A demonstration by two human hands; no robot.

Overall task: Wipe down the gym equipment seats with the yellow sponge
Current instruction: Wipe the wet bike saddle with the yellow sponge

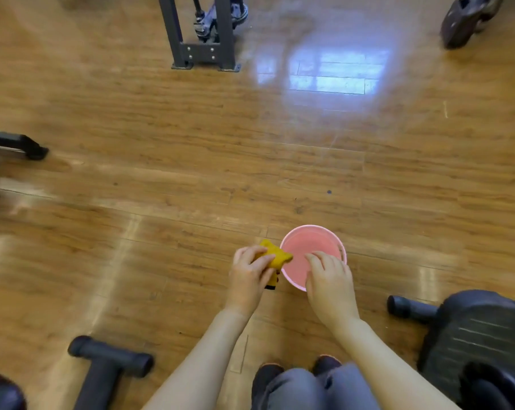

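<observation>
Head view, looking down at a wood-plank floor (161, 187); a pink bucket (291, 278) stands on it just ahead of the person's knees (312, 386); inside looks pink, contents cannot be told. Left hand (248, 273) pinches the yellow sponge (275, 255) between thumb and fingers, holding it just left of the bucket with one corner over the rim; a darker strip of it hangs below the hand. Right hand (328, 279) hangs over the near right part of the bucket, fingers loosely curved and slightly spread, holding nothing; whether it touches the rim cannot be told. Both forearms bare. Around: grey metal machine frame (203, 51) at top centre, well apart from the bucket; black padded foot bar (108, 359) at lower left; dark ribbed machine base (475, 341) at lower right; black leg end (22, 145) at left edge; window glare on the floor at upper right.
</observation>
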